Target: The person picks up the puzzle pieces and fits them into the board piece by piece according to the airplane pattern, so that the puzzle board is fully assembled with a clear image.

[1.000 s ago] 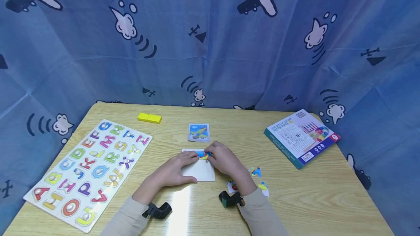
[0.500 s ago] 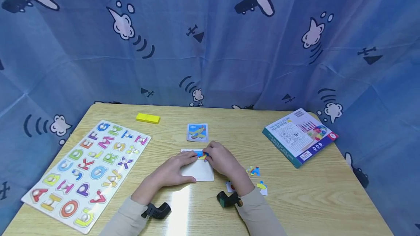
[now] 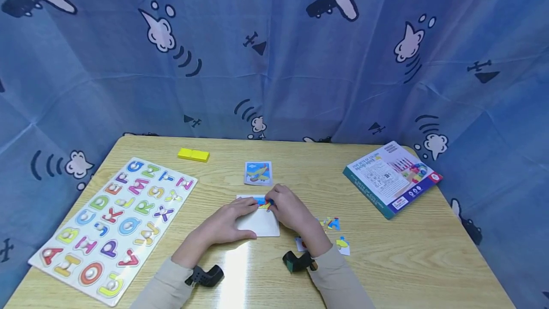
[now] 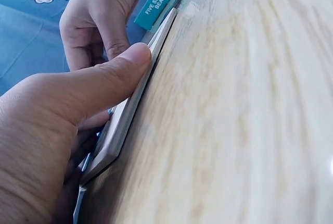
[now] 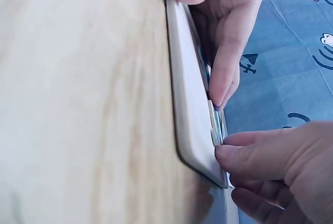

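A small white puzzle board (image 3: 260, 225) lies at the middle of the table, with several colourful jigsaw pieces (image 3: 260, 200) along its far side. My left hand (image 3: 226, 223) rests across the board's left part, fingers fairly straight and touching the pieces. Its thumb (image 4: 117, 73) lies against the near edge. At the far right corner, my right hand (image 3: 293, 208) pinches a puzzle piece (image 5: 216, 137) between thumb and forefinger, low over the board. The fingers hide much of that piece. Behind the board is a picture card (image 3: 258, 173) showing a yellow plane.
Loose puzzle pieces (image 3: 333, 223) lie to the right, partly behind the right forearm. A large alphabet board (image 3: 113, 223) covers the left side of the table. A yellow block (image 3: 193, 155) sits at the back left, a flat box (image 3: 392, 179) at the back right.
The whole head view has shifted slightly. My right fingers make only a very small movement at the board's far right corner; the left hand stays in place.
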The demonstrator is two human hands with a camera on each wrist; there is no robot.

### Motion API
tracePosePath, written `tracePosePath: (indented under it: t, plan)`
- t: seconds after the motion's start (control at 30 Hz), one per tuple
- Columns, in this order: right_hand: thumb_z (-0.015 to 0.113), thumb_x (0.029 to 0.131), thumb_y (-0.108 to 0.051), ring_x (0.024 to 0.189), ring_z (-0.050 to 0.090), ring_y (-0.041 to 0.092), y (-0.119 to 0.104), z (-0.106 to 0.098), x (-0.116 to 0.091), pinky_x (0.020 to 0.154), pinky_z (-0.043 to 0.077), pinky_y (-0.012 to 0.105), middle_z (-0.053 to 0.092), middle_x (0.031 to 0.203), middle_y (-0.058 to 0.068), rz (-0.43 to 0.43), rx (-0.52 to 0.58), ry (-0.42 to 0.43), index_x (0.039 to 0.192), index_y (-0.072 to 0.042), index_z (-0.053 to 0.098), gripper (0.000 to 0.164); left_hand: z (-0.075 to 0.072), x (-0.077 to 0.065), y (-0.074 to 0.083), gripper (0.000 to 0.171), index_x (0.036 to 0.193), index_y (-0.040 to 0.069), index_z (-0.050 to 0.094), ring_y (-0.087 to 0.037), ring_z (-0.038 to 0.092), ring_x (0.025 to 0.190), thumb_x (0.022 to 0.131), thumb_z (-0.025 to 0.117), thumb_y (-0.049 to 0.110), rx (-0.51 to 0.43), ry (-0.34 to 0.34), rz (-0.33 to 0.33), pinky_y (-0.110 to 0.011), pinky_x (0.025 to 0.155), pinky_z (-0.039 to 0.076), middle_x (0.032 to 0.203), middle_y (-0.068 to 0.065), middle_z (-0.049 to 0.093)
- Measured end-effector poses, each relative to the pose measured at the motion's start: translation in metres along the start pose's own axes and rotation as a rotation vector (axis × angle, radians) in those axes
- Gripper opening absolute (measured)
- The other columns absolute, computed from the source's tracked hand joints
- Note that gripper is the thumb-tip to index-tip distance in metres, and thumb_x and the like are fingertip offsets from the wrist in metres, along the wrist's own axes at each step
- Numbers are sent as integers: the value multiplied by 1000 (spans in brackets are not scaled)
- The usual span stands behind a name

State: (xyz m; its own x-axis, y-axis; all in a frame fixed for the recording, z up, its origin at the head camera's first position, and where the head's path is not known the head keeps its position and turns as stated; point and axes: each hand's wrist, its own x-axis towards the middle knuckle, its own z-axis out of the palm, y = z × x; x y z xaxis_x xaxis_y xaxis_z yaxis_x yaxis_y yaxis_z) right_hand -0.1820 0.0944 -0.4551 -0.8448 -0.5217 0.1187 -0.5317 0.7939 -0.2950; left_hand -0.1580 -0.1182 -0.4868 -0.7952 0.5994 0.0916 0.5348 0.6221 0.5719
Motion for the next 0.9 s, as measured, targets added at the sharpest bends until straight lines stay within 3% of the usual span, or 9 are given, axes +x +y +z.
tracePosePath:
  t: [0.3,0.57,0.7,0.9]
  plan:
    - [66,87,-4,93,58,17,0,0,-2,80,55,28,62,98,4,4,9,-2,103,-6,71,17,0,-4,-4,77,140,10,47,-23,35,139,79,71,50,-6,25,24,-41,117,26,149,-5,41]
    - [64,88,-4,93,58,15,0,1,-3,78,55,25,62,99,4,27,0,5,105,-6,72,18,-6,-18,-13,75,139,14,49,-23,39,137,78,73,48,8,100,-22,-42,117,27,146,-5,45]
    - [65,88,-4,92,58,15,-1,1,-3,77,55,25,62,99,4,33,-1,14,105,-7,72,19,-7,-23,-15,76,140,13,49,-25,37,138,78,72,51,10,91,-37,-44,117,26,147,-6,44]
    - [63,89,-5,90,59,14,3,-2,-5,75,55,26,62,101,4,40,51,-3,106,-6,71,19,-8,-25,-15,82,140,9,47,-23,35,139,77,70,55,10,72,-8,-45,118,22,148,-8,42]
